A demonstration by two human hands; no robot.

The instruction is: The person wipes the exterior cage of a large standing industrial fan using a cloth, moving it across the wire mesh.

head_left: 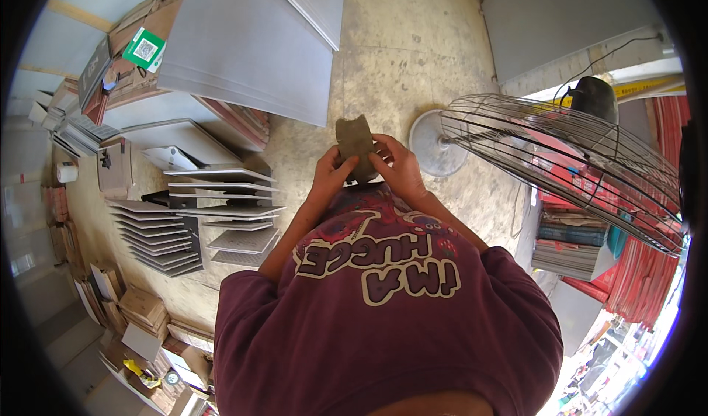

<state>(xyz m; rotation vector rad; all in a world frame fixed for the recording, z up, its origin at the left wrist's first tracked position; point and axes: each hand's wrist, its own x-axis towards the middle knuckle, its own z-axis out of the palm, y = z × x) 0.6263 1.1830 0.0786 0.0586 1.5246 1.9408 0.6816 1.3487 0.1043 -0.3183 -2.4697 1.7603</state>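
A flat, grey-brown oblong piece [355, 137] with an uneven top edge is held upright in front of my body; I cannot tell what kind of thing it is. My left hand [333, 173] grips its lower left side, with the thumb across the front face. On the other side my right hand [399, 168] holds the lower right edge, its thumb also pressed on the front. Most of the fingers behind the piece are hidden. Its lower end is close to my maroon shirt [383, 320].
To the right stands a large wire-caged fan [560, 161] on a round base [439, 143]. Big grey panels [251, 47] lean ahead on the left. Racks of stacked tile samples [158, 235] stand at left, with cardboard boxes [144, 309] behind. Red stacks [641, 283] line the right.
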